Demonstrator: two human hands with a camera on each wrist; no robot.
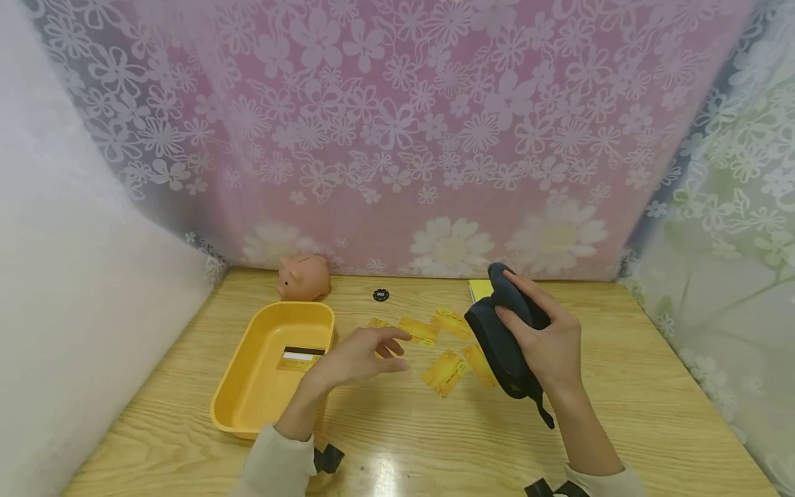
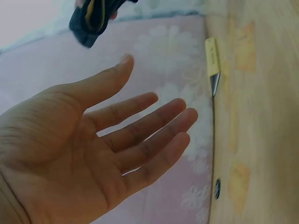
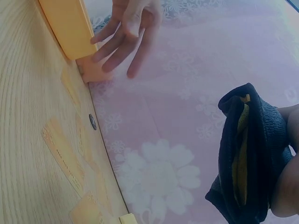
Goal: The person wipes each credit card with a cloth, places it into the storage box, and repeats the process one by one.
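Observation:
My right hand [image 1: 553, 345] grips a dark blue fabric pouch [image 1: 504, 352] above the right part of the table, its short strap hanging down. From the right wrist view, the pouch's mouth is parted and something yellow [image 3: 240, 172] shows inside; whether lining or cards, I cannot tell. My left hand [image 1: 363, 355] hovers beside the tray's right edge, holding nothing. Its fingers are spread and loosely bent, as the left wrist view shows. Several yellow bank cards [image 1: 445, 373] lie scattered on the table between the hands, some partly hidden by the left hand and the pouch.
A yellow tray [image 1: 232, 386] stands at left with one card [image 1: 301, 359] in it, stripe side up. Behind it sits a pink piggy bank [image 1: 304, 278]. A black poker chip [image 1: 381, 295] and a yellow item [image 1: 479, 290] lie near the back curtain [image 1: 397, 138].

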